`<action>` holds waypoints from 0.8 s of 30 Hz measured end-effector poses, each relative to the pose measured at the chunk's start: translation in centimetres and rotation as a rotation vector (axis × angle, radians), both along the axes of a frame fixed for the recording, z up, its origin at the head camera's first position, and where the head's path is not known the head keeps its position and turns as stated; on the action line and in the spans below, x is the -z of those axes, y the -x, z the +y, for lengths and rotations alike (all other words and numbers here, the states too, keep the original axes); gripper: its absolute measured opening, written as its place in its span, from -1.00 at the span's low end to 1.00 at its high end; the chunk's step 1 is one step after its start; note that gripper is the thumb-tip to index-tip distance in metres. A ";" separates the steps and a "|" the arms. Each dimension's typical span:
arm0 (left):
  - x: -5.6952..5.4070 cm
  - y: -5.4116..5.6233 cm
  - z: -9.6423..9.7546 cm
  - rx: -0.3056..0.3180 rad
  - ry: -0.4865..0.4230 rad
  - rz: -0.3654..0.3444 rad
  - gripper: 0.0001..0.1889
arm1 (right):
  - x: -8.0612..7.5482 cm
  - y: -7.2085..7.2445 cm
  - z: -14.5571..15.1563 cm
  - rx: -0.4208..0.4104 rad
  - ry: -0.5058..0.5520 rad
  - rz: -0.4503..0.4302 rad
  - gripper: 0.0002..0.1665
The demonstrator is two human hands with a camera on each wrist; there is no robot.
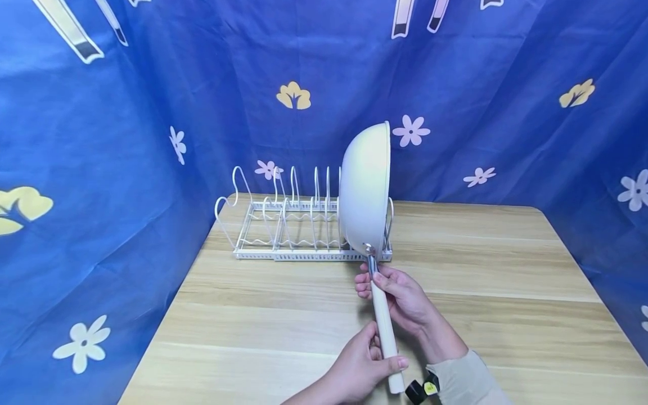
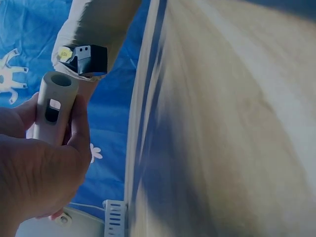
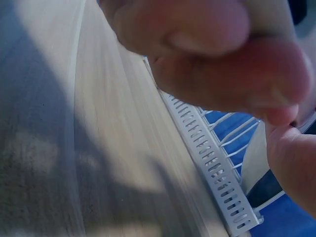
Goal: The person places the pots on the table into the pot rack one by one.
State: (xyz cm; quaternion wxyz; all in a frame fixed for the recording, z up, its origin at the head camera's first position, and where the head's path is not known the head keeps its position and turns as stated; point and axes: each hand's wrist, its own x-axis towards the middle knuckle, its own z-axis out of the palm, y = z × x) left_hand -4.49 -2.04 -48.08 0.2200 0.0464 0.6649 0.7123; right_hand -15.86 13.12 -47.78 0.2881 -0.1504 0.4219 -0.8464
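A white wok (image 1: 363, 191) stands on its side in the right end of a white wire rack (image 1: 304, 256), its long handle (image 1: 385, 326) pointing toward me. Near the handle's free end, my left hand (image 1: 361, 360) grips it between thumb and curled fingers. My right hand (image 1: 405, 301) holds the handle farther up, close to the metal joint by the pan. In the left wrist view the hollow handle end (image 2: 58, 94) shows between the left thumb and fingers. Blurred right-hand fingers (image 3: 222, 69) fill the top of the right wrist view, above the rack's slotted rail (image 3: 212, 163).
The rack's several other wire dividers (image 1: 288, 219) stand to the left of the wok. A wooden table (image 1: 481, 315) lies under everything, with blue patterned cloth (image 1: 455, 112) behind it and at both sides. A black device (image 1: 422, 389) sits at the right sleeve.
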 end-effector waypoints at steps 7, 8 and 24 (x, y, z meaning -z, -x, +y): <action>0.5 0.8 0.2 -0.025 0.039 -0.010 -0.47 | 0.3 0.8 -0.2 0.035 -0.035 -0.043 -0.70; 0.6 1.0 0.2 -0.028 0.043 -0.009 -0.47 | 0.3 0.9 -0.2 0.042 -0.039 -0.048 -0.70; 1.0 2.5 -0.7 0.056 0.214 0.079 -0.67 | 1.1 1.3 -0.7 0.104 -0.060 -0.104 -0.37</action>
